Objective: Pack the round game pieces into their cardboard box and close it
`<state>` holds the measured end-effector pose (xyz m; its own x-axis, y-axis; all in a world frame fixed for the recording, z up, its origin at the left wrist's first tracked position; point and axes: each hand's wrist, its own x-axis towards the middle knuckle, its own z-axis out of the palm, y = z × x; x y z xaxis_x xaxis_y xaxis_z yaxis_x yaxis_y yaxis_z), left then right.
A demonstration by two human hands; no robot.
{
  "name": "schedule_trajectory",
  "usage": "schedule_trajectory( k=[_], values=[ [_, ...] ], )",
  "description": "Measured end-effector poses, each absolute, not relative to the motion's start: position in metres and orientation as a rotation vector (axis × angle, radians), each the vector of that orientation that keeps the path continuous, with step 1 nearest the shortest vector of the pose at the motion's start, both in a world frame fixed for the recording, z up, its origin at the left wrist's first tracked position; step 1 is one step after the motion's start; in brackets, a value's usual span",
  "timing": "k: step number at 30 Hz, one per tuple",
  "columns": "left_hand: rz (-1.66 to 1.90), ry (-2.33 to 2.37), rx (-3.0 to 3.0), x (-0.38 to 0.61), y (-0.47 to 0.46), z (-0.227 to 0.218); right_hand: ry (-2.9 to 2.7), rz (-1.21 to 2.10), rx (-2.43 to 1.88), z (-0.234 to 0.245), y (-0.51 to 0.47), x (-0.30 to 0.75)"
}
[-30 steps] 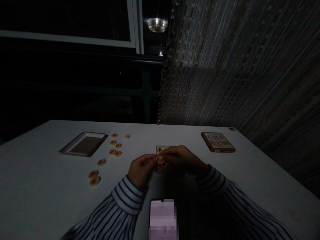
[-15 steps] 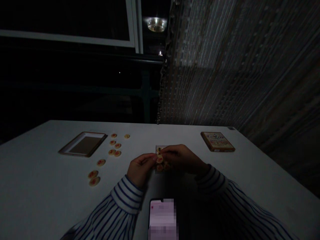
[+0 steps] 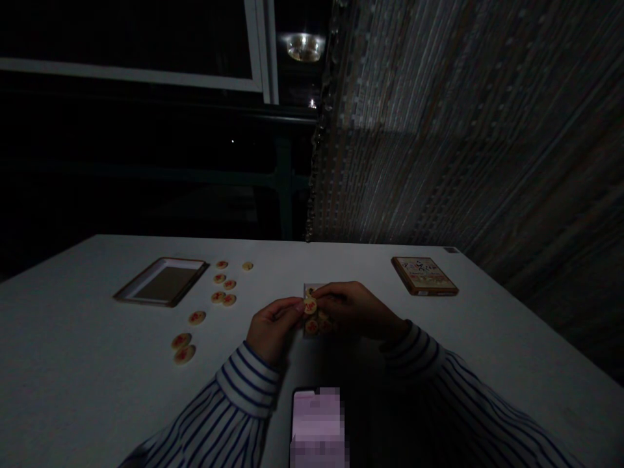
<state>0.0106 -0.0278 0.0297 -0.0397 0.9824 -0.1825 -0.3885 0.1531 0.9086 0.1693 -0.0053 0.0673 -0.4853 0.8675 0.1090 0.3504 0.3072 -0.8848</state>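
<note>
Dim scene. Far left on the white counter (image 3: 73,377) lies an open shallow tray (image 3: 160,282) with a brown rim. Just right of it loose discs (image 3: 223,298), round and pale with red marks, are scattered flat, trailing toward the near left, where two end almost touching. Centre: the left hand (image 3: 270,328), in a striped sleeve (image 3: 244,390), pinches the held disc (image 3: 311,305) at its left edge with thumb and forefinger. The disc sits raised just above a small box (image 3: 307,288) that has more discs in it; how many, cannot tell. The right hand (image 3: 353,309) is curled, its fingertips gripping the same disc from the right, and partly covers the box. Near centre, between the forearms, is a lit phone (image 3: 316,416) with a blurred screen. Far right lies a flat printed box (image 3: 424,275), well apart from the hands. A beaded curtain (image 3: 463,130) hangs behind it.
</note>
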Motion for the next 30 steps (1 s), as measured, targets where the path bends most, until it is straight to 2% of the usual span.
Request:
schedule_trajectory(
  k=[30],
  values=[
    [1.276,0.988,0.757,0.0136,-0.0300,0.0320,-1.978,1.129,-1.050,0.0670,-0.0070,0.1686]
  ],
)
